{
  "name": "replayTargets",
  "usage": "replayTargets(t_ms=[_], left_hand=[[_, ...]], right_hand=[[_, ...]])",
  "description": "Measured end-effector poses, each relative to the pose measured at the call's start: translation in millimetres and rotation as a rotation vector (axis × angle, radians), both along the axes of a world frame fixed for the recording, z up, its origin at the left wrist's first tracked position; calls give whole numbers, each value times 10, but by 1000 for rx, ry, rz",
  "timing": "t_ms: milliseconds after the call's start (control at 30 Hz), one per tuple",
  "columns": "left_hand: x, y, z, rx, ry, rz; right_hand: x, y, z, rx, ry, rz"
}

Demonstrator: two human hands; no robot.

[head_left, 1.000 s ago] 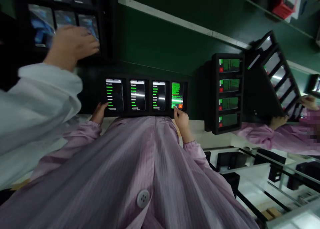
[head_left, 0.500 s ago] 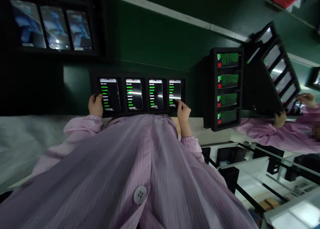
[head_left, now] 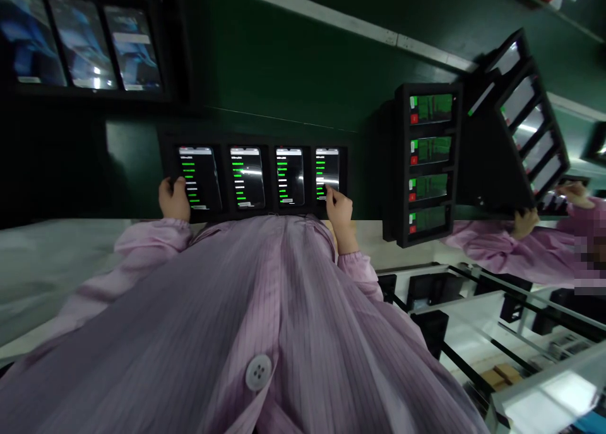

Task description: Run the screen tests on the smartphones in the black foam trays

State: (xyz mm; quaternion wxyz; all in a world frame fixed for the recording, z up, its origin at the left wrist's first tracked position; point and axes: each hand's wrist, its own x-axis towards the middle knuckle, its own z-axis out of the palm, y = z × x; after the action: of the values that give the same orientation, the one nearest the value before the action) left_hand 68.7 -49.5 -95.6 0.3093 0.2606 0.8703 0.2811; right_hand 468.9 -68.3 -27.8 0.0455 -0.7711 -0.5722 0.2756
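Observation:
A black tray (head_left: 269, 175) lies in front of my body, holding several phones side by side with lit screens of green and white text. My left hand (head_left: 174, 199) grips the tray's left end, fingers closed round the edge beside the leftmost phone (head_left: 201, 178). At the other end my right hand (head_left: 339, 208) is closed, its fingertips at the lower part of the rightmost phone's screen (head_left: 327, 169). Whether those fingertips hold anything is too small to tell. Between these lie two more phones, one at centre left (head_left: 247, 178) and one at centre right (head_left: 290, 176).
Right of my tray stands a stack of black trays (head_left: 403, 169) with green-screened phones. Beyond it are tilted trays (head_left: 544, 131) and a co-worker's hands (head_left: 525, 222). At the upper left is another phone tray (head_left: 163, 49). The table (head_left: 293, 62) is green.
My right hand has moved left and slightly up, further over the rightmost phone's screen. My left hand stays at the tray's end. The whole view has shifted slightly.

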Motion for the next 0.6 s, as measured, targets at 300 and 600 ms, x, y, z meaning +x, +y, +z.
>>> replayTargets(t_ms=[300,600], left_hand=[[75,62,121,-38,-43,86],[4,56,28,-26,4,34]], right_hand=[[-26,-59,100,-69,-57,57],[-20,-108,48,-51,-49,60]])
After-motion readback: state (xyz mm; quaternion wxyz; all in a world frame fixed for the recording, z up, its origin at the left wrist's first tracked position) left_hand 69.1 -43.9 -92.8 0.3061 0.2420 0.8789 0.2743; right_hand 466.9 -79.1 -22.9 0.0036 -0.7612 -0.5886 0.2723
